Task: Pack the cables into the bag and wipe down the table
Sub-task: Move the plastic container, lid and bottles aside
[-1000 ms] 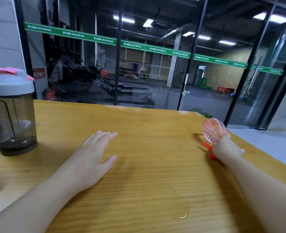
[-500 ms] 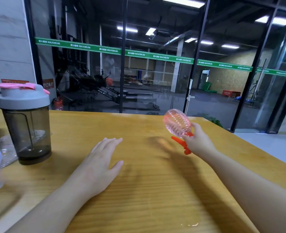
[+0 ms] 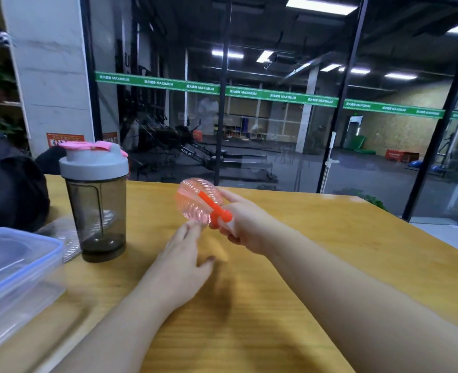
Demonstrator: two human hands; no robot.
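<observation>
On the grained yellow wooden worktop (image 3: 330, 265) a clear lidded plastic box (image 3: 15, 267) sits nearest, the left hand (image 3: 184, 262) flat beside it, fingers spread. The right hand (image 3: 245, 224) grips a ribbed pink spray bottle (image 3: 195, 201) (orange trigger). Beyond, a smoky shaker (image 3: 97, 205) holds dark dregs, by a black bag (image 3: 9, 184).

"MAXIMUM" was read repeatedly, w/ small illegible characters before each, in white on the green strip (image 3: 276, 94) stuck across the glass wall. "AIR" was made out on the black machine (image 3: 195, 150) behind the glass. Text on the orange sign (image 3: 65, 140) by the pillar was too blurred to be read.
</observation>
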